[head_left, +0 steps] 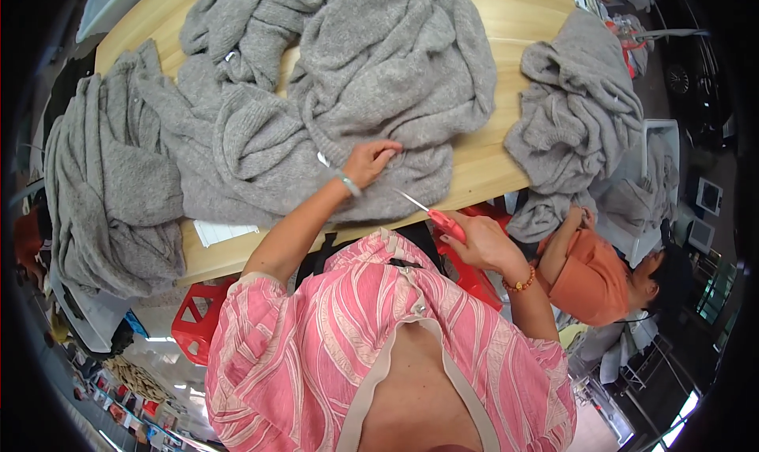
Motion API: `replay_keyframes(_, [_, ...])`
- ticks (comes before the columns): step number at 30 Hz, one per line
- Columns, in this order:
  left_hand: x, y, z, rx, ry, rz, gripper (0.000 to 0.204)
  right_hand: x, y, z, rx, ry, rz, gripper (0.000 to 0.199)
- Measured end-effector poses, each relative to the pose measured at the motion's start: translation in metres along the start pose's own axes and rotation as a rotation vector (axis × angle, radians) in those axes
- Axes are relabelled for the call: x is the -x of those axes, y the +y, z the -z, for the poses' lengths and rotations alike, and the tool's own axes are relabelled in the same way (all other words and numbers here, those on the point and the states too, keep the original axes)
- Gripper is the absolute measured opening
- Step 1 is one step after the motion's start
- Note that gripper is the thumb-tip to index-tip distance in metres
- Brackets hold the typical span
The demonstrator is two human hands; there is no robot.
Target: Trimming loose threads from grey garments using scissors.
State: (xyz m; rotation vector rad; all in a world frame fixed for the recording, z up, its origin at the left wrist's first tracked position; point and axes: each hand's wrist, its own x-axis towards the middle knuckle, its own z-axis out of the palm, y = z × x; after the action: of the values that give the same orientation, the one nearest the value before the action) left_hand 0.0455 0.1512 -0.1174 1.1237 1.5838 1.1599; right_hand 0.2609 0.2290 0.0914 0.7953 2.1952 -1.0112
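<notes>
In front of me a large heap of grey knitted garments (395, 56) covers the middle of the table. My left hand (373, 161) rests on its near part, fingers bent together and pinching the knit. A pair of red-handled scissors (447, 226) is in my right hand (486, 245), held just off the table's near edge. Their thin pointed blades angle up and left toward the knit near my left hand, apart from my fingers. Small white labels (323, 159) show on the garments.
Another grey knit pile (118, 175) lies at the left, and one more (577, 104) at the right of the wooden table (506, 56). A co-worker in an orange top (589, 282) sits close at right. A white paper (224, 232) and red stool (198, 321) are near the front edge.
</notes>
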Motion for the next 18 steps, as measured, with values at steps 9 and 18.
replay_keyframes(9, [-0.087,-0.014,0.117,-0.011,0.903,0.101,0.062,-0.025,0.035,0.022,-0.176,0.465,0.031,0.036])
replay_keyframes(18, [-0.085,0.077,-0.005,-0.488,-0.058,-0.391,0.014,-0.021,0.071,0.069,-0.271,0.646,0.067,0.039])
